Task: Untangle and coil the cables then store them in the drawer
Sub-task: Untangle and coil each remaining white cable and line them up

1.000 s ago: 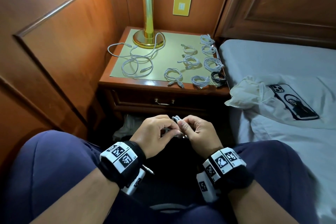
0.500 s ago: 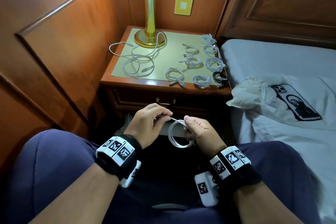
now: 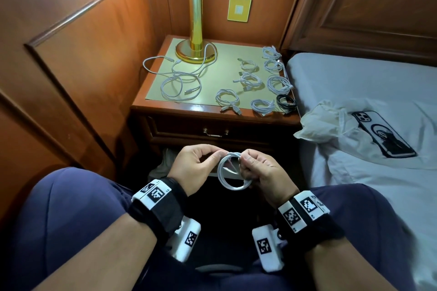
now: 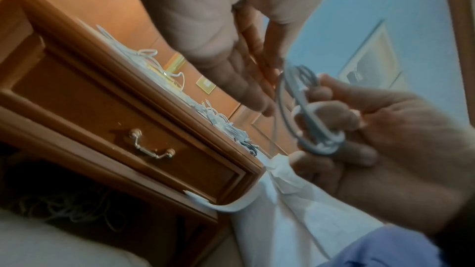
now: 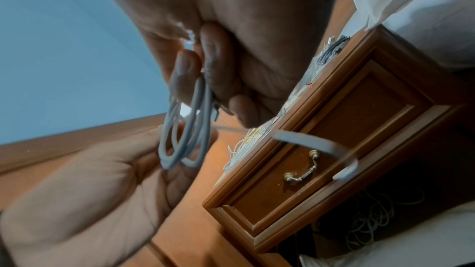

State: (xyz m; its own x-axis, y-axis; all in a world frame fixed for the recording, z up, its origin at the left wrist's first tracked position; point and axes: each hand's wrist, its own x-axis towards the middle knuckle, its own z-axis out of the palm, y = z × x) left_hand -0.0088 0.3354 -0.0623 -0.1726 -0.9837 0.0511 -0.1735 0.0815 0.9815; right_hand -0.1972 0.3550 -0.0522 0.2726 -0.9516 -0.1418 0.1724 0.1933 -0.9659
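A white cable coil (image 3: 227, 184) hangs between my hands above my lap, in front of the nightstand. My right hand (image 3: 246, 163) grips the coil's loops (image 5: 197, 129) between thumb and fingers. My left hand (image 3: 214, 156) pinches the cable at the top of the coil (image 4: 312, 145). A free end of the cable (image 5: 321, 145) shows blurred below the hands. The drawer (image 3: 179, 130) with its brass handle (image 3: 215, 134) is shut. On the nightstand lie several white coils (image 3: 276, 84), one black coil (image 3: 286, 103) and loose tangled white cables (image 3: 181, 82).
A brass lamp base (image 3: 195, 53) stands at the back of the nightstand. The bed (image 3: 354, 82) on the right carries a plastic bag (image 3: 326, 123) and a phone (image 3: 383, 134). Wood panelling closes the left side. More cables (image 5: 372, 220) lie in the dark space under the drawer.
My left hand drew a stretch of cable out to the left, then brought it back to the right hand. The coil now hangs as a fuller ring.
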